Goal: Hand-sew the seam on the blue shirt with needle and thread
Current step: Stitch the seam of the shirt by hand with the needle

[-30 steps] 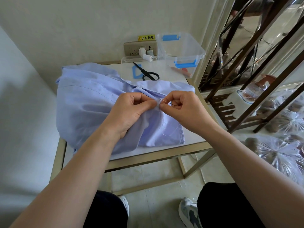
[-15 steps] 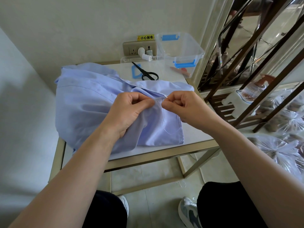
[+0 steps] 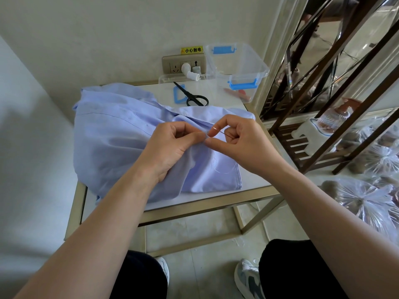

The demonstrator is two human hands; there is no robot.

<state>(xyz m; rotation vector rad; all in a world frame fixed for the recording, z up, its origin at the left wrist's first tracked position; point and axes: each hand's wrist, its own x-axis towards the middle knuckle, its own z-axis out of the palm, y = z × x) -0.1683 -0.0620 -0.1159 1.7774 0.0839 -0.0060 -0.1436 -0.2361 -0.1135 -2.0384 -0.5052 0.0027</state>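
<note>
A light blue shirt [image 3: 116, 134] lies bunched on a small white-topped table [image 3: 216, 199]. My left hand [image 3: 172, 145] pinches a fold of the shirt's seam between thumb and curled fingers. Right beside it, my right hand [image 3: 235, 143] pinches a thin needle [image 3: 222, 133] between thumb and forefinger, its tip at the fabric by my left thumb. A fine thread [image 3: 224, 169] loops loosely over the cloth below my right hand.
Black scissors [image 3: 192, 96] and a blue frame piece [image 3: 178, 94] lie behind the shirt. A clear plastic box [image 3: 237, 63] with blue clips stands at the back right beside a wall socket [image 3: 183, 64]. A dark metal rack [image 3: 323, 93] and plastic bags [image 3: 367, 195] fill the right side.
My right hand has turned and opened slightly, so the needle now shows between its thumb and forefinger. My left hand keeps its pinch on the seam in the same spot.
</note>
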